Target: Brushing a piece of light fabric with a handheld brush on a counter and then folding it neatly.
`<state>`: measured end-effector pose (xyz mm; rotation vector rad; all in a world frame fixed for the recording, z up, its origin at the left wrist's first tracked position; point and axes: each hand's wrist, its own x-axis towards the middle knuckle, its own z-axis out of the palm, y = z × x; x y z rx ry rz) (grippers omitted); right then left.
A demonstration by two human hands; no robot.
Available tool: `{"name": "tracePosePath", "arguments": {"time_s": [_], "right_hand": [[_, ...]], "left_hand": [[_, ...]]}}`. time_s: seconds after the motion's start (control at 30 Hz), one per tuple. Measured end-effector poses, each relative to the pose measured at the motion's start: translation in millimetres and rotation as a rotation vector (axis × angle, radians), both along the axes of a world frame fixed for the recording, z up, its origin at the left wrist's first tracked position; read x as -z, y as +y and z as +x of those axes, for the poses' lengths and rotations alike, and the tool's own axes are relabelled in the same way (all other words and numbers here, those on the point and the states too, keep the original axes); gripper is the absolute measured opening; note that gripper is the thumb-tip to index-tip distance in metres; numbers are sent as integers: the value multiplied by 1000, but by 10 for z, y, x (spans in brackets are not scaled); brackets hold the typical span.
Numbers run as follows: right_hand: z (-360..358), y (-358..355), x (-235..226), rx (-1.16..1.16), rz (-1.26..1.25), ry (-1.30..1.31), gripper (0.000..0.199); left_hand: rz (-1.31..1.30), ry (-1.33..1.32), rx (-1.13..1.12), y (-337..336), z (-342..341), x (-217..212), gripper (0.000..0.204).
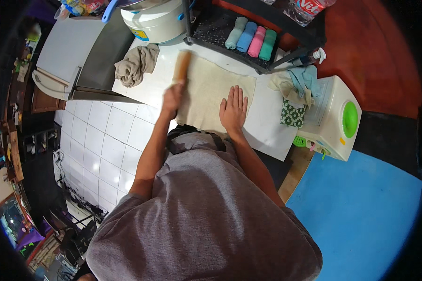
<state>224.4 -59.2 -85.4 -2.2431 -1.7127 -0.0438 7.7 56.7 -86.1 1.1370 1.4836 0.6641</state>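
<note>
A cream cloth (211,86) lies spread on the white tabletop (269,124) in front of me. My left hand (172,99) is closed round the handle of a wooden brush (182,68) at the cloth's left edge. Motion smears the brush, so its bristles cannot be made out. On the right part of the cloth, my right hand (233,108) rests palm down, fingers stretched out and holding nothing. A crumpled grey-beige cloth (136,64) sits at the table's far left.
Rolled cloths (257,41) in several colours stand on a black rack (211,30) at the back, beside a white rice cooker (152,21). To the right are a white and green appliance (335,119), draped cloths (300,84) and a spray bottle (316,56).
</note>
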Motion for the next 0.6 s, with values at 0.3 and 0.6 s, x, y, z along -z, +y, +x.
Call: {"name": "tracePosePath", "arguments": {"time_s": [0.3, 0.6], "right_hand": [[-17, 22, -63, -9, -21, 16, 58], [-18, 24, -33, -29, -16, 41, 58]], "left_hand": [[-98, -196, 67, -104, -94, -521, 48], [-26, 163, -7, 12, -5, -61, 66]]}}
